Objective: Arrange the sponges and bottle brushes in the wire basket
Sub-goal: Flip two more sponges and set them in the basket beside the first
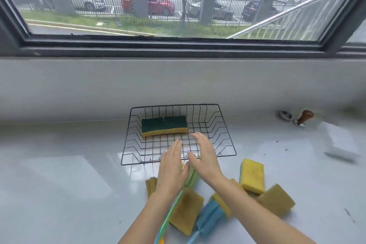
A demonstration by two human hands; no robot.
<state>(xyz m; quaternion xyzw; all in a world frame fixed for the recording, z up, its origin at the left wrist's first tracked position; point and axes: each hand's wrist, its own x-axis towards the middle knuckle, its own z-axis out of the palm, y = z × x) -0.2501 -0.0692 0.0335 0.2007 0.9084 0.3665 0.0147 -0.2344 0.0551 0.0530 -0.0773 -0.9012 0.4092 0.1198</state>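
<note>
A black wire basket (pixel 179 134) sits on the pale desk (pixel 59 164) below a wide window (pixel 178 2), and everything else is placed here against that basket. Inside it, toward its far wall, two green-topped sponges (pixel 164 126) lie side by side, touching, green faces up and yellow edges toward the camera.

Both hands hover over the basket's near rim. The left hand (pixel 172 174) is flat, its fingers (pixel 175 149) straight and close together, reaching just over the rim. The right hand (pixel 204 156) is also flat with its fingers (pixel 200 137) spread slightly, reaching further in. Neither hand grips anything (both are blurred, so contact with what lies beneath cannot be told).

Just in front of the basket, partly under the hands, lies a green bottle brush (pixel 191 177), its handle running toward the camera. Nearer the camera from the basket, a yellow sponge (pixel 186 210) lies flat beside a blue bottle brush (pixel 208 218). In front of the basket's right corner rests another yellow sponge (pixel 252 176), with a darker one (pixel 276 200) just beyond it.

Well to the right of the basket stands a wooden-handled tamper (pixel 304 118).
</note>
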